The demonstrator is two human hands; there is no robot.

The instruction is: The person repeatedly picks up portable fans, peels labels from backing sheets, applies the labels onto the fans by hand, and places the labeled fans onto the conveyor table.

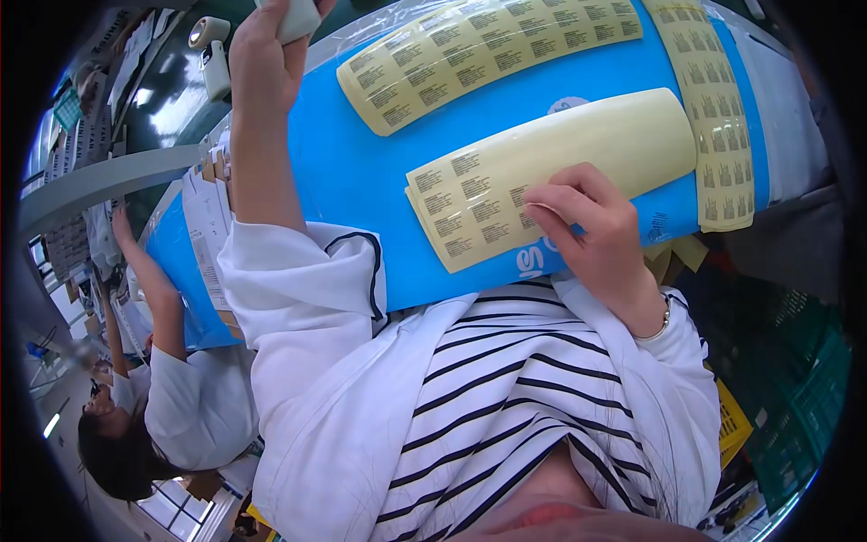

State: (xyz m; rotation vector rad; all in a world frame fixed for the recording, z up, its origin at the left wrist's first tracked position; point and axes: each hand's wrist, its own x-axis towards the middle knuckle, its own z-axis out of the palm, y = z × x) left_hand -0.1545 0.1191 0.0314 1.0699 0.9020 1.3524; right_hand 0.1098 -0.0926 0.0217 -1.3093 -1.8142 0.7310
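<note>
At the upper left my left hand (271, 63) is closed round a small pale, smooth object (300, 20), partly cut off by the picture's edge; its kind cannot be made out. In the middle lies a stack of yellowish label sheets (488, 212), with rows of small printed clear labels at its left end and bare backing (623, 149) to the right. Over the boundary between them my right hand (591, 221) pinches thumb and forefinger together. Whatever sits between those fingertips is too small to name.
Another label sheet (488, 54) lies beyond, and a hanging strip of labels (713, 117) to the right, all on a blue plastic-wrapped surface (343, 190). Cartons (208, 226) and a tape roll (209, 32) are leftward. A co-worker (181, 397) works at left; green crates (795, 388) stand right.
</note>
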